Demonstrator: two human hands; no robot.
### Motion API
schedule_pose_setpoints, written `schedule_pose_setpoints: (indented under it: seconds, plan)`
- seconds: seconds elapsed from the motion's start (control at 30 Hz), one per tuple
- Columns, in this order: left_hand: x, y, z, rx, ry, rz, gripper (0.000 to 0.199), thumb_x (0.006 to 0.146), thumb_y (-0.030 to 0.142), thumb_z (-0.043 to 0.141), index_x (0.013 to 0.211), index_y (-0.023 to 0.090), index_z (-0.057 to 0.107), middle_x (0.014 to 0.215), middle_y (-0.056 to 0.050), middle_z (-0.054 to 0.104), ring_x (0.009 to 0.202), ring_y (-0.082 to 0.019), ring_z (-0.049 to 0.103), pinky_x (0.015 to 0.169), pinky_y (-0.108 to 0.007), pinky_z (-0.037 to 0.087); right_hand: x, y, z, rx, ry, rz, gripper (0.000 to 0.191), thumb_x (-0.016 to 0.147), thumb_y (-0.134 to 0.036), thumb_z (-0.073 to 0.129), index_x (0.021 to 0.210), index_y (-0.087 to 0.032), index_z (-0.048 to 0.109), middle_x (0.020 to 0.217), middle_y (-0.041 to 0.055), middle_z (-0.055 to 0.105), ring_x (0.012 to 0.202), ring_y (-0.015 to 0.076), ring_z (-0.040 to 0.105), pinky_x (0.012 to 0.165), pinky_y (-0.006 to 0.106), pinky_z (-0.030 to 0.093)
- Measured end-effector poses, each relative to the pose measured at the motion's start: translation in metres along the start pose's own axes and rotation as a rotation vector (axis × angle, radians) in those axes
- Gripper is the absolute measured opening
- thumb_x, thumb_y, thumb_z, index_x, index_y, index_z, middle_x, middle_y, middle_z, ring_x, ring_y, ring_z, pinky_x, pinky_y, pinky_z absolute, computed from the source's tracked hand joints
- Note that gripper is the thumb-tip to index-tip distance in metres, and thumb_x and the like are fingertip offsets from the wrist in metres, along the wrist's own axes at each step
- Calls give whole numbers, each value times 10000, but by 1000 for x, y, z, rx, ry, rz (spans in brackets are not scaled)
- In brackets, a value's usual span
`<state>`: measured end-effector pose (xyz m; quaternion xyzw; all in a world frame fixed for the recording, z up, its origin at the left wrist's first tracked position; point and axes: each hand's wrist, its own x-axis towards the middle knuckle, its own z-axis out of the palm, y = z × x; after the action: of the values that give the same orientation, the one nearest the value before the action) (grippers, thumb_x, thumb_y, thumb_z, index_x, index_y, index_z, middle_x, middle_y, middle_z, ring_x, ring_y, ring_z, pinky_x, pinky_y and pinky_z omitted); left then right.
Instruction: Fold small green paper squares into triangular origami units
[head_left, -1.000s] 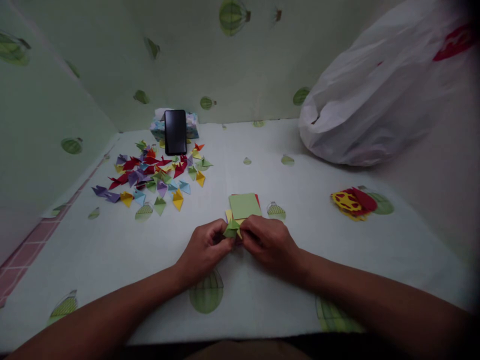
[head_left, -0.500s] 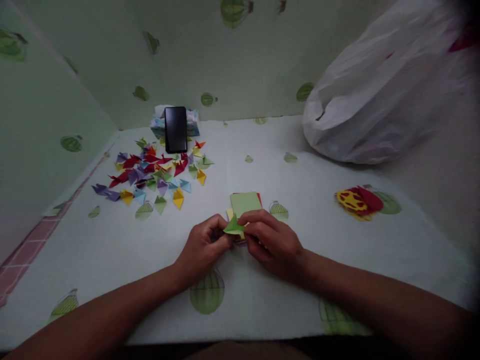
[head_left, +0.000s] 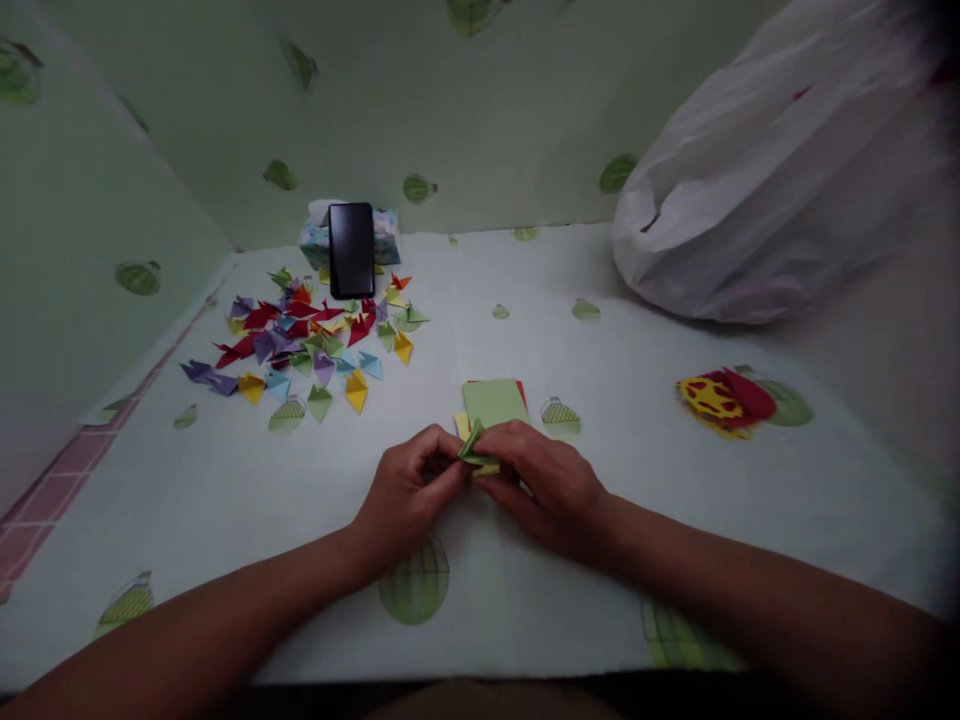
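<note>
A small piece of folded green paper (head_left: 472, 445) is held between my two hands at the middle of the table. My left hand (head_left: 412, 485) pinches its left side between thumb and fingers. From the right, my right hand (head_left: 547, 475) closes on it, its fingers bent over the paper and hiding part of it. Just beyond my fingers lies a stack of square paper sheets (head_left: 495, 400), light green on top with red and yellow edges showing.
Many folded paper pieces (head_left: 300, 340) in several colours lie at the left. Behind them a phone (head_left: 352, 250) leans on a tissue box (head_left: 388, 236). A white plastic bag (head_left: 720, 220) stands at the back right, with red and yellow cut-outs (head_left: 724, 400) nearer.
The green folded paper has turned in my fingers and now looks narrower and more upright. My right hand covers more of it. The view has shifted slightly.
</note>
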<state>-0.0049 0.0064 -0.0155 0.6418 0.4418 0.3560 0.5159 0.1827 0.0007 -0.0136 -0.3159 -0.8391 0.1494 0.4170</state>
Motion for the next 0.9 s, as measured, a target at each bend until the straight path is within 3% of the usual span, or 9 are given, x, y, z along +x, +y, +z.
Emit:
schedule_pose_setpoints:
  seconds: [0.1,0.2,0.3,0.4,0.47,0.63,0.8,0.9]
  plan:
    - [-1,-1,1,-4,3,7,52,846,217,633,842,170,612,765,-10,664,699,-130,610,676,-262,494,-1,2,1,-22,6,-9,151,931,-80,481,1008,-170,574,904,87,669,837,169,653,698,282,564]
    - [0,1,0,-114,-24,-30,164,827,212,663,965,177,581,839,-21,686,746,-142,644,719,-276,527,-4,4,1,-60,-20,-15,135,935,-81,481,951,-158,591,927,96,680,832,175,658,685,280,554]
    - [0,4,-2,-262,-109,-42,234,860,211,608,1087,171,571,993,-70,715,882,-170,678,826,-311,548,-6,6,0,-56,-77,-12,153,951,-87,464,975,-152,600,953,95,685,860,178,654,715,283,544]
    - [1,7,-4,-310,-119,-41,258,894,244,570,1135,161,602,1096,-95,714,987,-195,672,886,-328,542,-6,7,-1,-24,-156,16,198,984,-126,418,999,-160,612,986,93,679,905,182,642,763,294,529]
    - [1,8,-4,-314,-111,-66,282,878,262,610,1141,160,622,1108,-91,717,1014,-204,668,898,-326,538,-4,6,-2,15,-212,83,221,1001,-179,402,975,-172,621,992,86,677,913,187,634,791,310,516]
    - [2,7,-4,-287,-112,-81,244,888,289,626,1097,174,682,1065,-61,736,994,-191,666,868,-290,531,3,-1,-4,250,-327,451,271,1021,-307,383,923,-216,619,925,28,682,855,168,634,776,305,496]
    - [2,6,-5,-204,-93,-52,221,930,276,569,1062,192,726,1032,-40,743,950,-165,656,872,-277,507,5,-2,-1,369,-321,489,242,1008,-320,410,994,-235,636,981,25,677,943,178,627,895,333,473]
    - [1,6,-5,-171,-58,-85,212,914,282,586,1021,187,742,973,-36,750,905,-160,653,825,-266,510,5,-2,0,357,-338,486,251,1004,-337,412,975,-230,638,958,32,675,950,190,625,890,343,472]
